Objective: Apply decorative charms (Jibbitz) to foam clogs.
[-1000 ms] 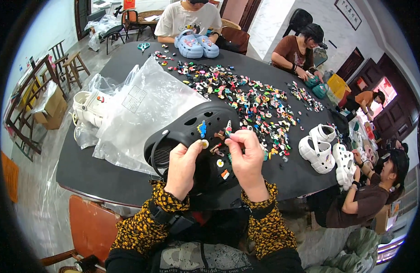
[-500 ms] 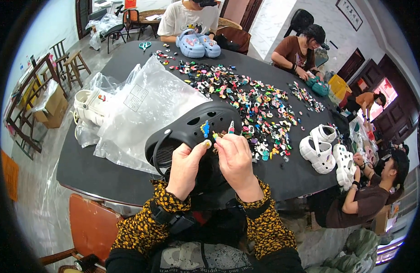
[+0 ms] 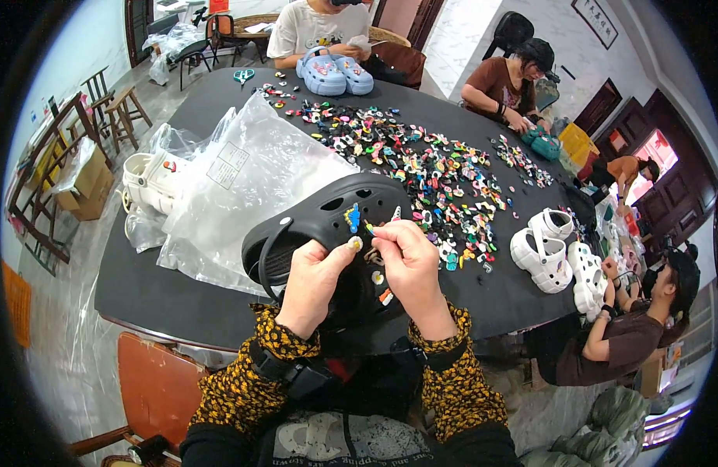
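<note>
Clasping the black clog (image 3: 328, 226) over the surface (image 3: 164, 303), the left hand (image 3: 312, 284) is partly hiding it; the grip of the right hand (image 3: 409, 268) is pinching a small charm (image 3: 369, 229). A plastic bag (image 3: 211, 241) is lying behind, loose charms (image 3: 433, 175) are lying beyond, white clogs (image 3: 542, 261) are resting rightward.

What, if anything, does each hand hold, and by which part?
The left hand holds the black clog by its opening's rim. The right hand pinches a small charm; the gripped part is hidden.
</note>
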{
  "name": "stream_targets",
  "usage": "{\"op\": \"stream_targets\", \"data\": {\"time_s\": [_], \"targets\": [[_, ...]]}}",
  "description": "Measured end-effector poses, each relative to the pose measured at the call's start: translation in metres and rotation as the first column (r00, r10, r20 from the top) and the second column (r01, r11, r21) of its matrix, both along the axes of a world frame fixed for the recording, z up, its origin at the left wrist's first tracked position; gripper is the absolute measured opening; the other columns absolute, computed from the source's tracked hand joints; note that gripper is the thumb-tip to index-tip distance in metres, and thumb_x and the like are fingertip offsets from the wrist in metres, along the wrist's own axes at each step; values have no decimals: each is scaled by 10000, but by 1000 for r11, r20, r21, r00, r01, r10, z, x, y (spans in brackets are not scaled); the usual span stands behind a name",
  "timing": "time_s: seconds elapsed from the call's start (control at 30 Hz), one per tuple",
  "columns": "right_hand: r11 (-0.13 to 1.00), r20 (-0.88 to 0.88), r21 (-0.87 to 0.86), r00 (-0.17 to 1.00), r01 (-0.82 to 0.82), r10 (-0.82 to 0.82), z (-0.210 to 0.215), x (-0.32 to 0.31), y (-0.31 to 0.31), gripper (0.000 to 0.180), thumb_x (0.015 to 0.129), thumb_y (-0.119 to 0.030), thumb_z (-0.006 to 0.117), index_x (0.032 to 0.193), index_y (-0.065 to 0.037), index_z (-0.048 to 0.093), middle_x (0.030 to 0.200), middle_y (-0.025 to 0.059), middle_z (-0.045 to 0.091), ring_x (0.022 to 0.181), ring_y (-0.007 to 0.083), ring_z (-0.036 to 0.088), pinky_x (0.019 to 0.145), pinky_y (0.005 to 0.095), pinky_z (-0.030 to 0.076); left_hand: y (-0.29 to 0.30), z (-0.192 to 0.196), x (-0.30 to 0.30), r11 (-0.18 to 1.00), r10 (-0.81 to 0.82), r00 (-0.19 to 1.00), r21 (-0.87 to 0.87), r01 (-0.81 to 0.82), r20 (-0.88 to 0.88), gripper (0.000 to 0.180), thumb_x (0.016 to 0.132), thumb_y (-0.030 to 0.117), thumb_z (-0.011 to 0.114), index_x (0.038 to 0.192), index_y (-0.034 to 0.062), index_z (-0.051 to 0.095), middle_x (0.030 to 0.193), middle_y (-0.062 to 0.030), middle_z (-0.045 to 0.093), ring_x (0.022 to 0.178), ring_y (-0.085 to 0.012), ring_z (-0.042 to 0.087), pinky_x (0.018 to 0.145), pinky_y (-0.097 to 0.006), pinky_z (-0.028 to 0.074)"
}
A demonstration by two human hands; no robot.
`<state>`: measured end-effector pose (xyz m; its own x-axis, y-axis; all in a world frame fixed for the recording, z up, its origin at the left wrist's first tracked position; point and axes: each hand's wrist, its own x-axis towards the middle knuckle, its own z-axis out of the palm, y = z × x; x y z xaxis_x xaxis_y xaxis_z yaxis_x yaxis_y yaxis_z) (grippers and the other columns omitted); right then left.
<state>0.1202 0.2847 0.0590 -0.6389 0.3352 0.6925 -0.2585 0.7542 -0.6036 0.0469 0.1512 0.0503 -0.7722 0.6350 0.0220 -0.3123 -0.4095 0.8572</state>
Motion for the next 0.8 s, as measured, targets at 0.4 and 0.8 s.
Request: {"op": "stream_targets", "data": {"time_s": [0.4, 0.8], "targets": [[960, -3, 262, 995, 96, -98, -3, -5, 3, 163, 786, 42, 624, 941, -8, 618, 910, 144, 597, 858, 331, 594, 770, 395, 496, 11, -7, -2, 990, 76, 987, -111, -92, -140, 165, 884, 118, 615, 897, -45, 637, 792, 24, 606, 687, -26, 496, 571, -217, 412], [816, 83, 569, 980, 102, -180, 1, -8, 2, 215, 748, 18, 617, 961, -3, 601, 912, 126, 557, 864, 307, 566, 788, 388, 474, 12, -18, -6, 978, 72, 982, -182, -105, -177, 149, 895, 93, 585, 989, -7, 644, 906, 24, 631, 781, -40, 527, 676, -218, 427]]}}
